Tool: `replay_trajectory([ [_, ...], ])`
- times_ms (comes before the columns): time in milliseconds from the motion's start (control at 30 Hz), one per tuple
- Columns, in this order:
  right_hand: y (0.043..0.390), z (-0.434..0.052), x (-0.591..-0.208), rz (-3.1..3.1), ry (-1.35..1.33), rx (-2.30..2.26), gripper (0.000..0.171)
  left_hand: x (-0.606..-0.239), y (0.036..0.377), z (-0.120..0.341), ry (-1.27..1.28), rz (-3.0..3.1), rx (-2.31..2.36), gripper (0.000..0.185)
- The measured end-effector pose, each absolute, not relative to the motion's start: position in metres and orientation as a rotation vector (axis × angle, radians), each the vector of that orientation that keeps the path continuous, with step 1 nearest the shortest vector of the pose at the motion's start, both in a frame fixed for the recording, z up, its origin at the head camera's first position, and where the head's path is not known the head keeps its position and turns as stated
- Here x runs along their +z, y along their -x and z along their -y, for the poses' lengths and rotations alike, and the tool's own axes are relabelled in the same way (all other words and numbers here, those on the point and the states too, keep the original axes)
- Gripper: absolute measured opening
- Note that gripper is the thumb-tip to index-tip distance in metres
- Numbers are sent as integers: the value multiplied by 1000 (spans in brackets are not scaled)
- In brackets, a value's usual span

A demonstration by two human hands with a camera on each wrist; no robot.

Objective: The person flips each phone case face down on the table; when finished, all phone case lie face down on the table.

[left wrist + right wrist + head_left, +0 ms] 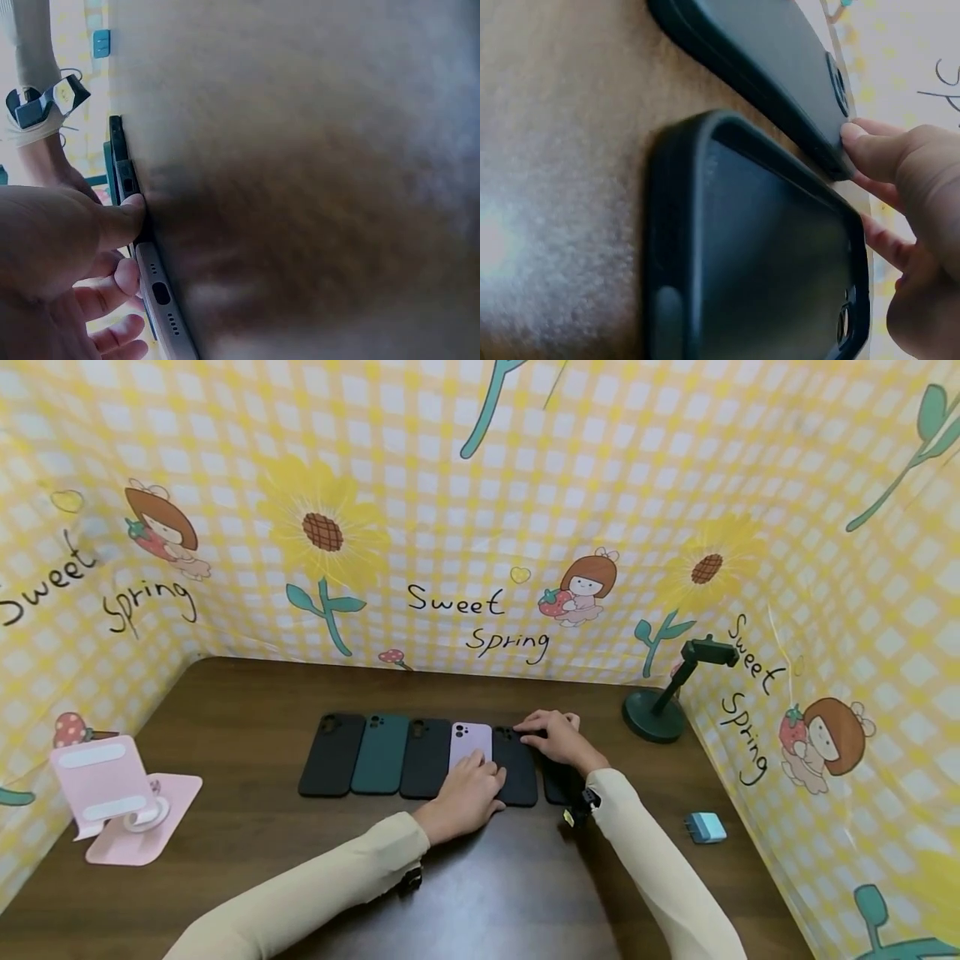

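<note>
Phone cases lie side by side on the table. My left hand (468, 793) lies over the lower part of a lilac phone case (471, 742) and the near left corner of the dark phone case (519, 781). Its thumb (124, 223) bears on that dark case's near edge, with the other fingers bent above. My right hand (558, 741) pinches the dark case's far right corner, thumb (862, 150) on the back near the camera cutout. Beneath the right wrist, another black phone case (772, 262) lies hollow side up, partly hidden by the arm in the head view.
Leftward, the row continues with a black case (425, 760), a teal case (380, 756) and another black case (332, 756). A pink folding stand (142, 831) is at left. A dark green stand (654, 714) and a blue charger plug (705, 828) sit at right, near the patterned cloth wall.
</note>
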State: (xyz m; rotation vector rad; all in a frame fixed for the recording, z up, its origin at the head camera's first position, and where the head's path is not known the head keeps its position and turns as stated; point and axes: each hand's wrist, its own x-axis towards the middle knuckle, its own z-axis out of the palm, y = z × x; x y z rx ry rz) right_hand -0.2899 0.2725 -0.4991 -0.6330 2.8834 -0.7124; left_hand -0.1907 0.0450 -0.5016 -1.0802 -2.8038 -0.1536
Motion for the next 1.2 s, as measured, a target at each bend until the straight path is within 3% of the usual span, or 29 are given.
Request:
replay_trajectory([
  [233,283,-287,-491,-2892,754,-653,35,-500,191,-45,1070,2845,-198,55],
  [467,273,-345,-478,-2967,448,-740,39,-496,191,-66,1165,2812,-395,61],
  [700,267,-368,-485,-2927,311,-680,40,-497,191,-91,1188,2842,-467,48],
  [1033,274,-354,-492,-2934,203,-726,40,-500,200,-110,1204,2819,-447,15],
  [1200,272,-355,-496,-2919,77,-763,34,-502,201,-121,1188,2848,-404,18],
])
